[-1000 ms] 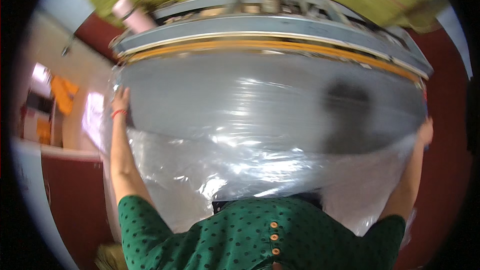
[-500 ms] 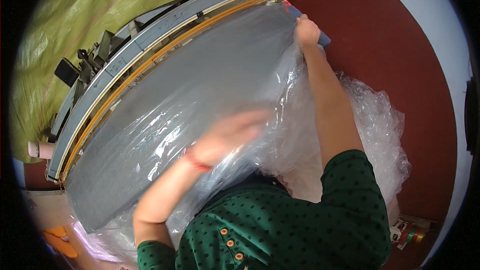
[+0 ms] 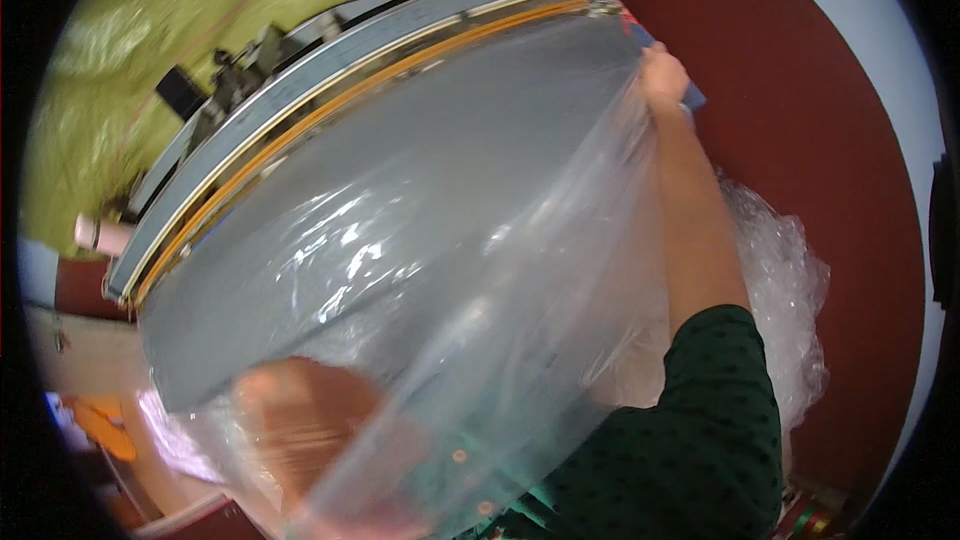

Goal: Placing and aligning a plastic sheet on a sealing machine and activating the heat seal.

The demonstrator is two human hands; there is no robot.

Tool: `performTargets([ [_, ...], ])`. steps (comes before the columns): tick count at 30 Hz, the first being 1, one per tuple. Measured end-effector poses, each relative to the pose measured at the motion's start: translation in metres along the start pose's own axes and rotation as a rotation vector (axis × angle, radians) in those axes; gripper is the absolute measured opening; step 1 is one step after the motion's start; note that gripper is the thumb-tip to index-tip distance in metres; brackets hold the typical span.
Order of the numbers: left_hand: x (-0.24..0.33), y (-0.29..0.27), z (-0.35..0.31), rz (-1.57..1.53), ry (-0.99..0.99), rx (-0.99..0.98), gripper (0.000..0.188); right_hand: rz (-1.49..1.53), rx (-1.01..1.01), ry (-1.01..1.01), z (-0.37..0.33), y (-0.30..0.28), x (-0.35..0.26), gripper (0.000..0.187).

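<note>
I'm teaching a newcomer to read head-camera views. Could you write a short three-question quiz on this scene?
1. Multiple choice: which hand shows through the clear plastic sheet?
A) left
B) right
C) neither
2. True or false: the right hand is closed on the sheet.
3. Fill in: the long strip along the far edge of the grey tabletop is coloured ____.

Key: 1. A, the left hand, blurred; 2. true; 3. orange.

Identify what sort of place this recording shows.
Probably a small workshop, judging by the long metal-framed machine, the clear plastic film spread over its grey worktop, and the crumpled plastic heaped at the right.
</note>
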State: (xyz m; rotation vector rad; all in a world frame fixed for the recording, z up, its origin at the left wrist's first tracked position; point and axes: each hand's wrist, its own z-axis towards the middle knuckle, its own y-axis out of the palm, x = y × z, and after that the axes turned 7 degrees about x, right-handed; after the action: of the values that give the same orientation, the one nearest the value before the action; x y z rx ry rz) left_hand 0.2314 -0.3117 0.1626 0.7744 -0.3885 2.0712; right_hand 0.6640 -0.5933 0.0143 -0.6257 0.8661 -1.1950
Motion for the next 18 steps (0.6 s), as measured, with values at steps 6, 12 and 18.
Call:
performTargets([
  [6, 0.082, 0.074, -0.048, 0.345, 0.279, 0.747, 0.059, -0.056, -0.044, 0.059, -0.003, -0.007, -0.012, 0.030],
  [12, -0.043, 0.074, -0.116, 0.507, -0.649, 0.693, 0.036, -0.090, -0.003, 0.028, -0.009, -0.011, -0.020, 0.028],
  [18, 0.123, 0.088, -0.157, 0.490, 0.149, 1.532, 0.052, -0.112, -0.038, 0.021, -0.008, -0.011, -0.019, 0.027],
])
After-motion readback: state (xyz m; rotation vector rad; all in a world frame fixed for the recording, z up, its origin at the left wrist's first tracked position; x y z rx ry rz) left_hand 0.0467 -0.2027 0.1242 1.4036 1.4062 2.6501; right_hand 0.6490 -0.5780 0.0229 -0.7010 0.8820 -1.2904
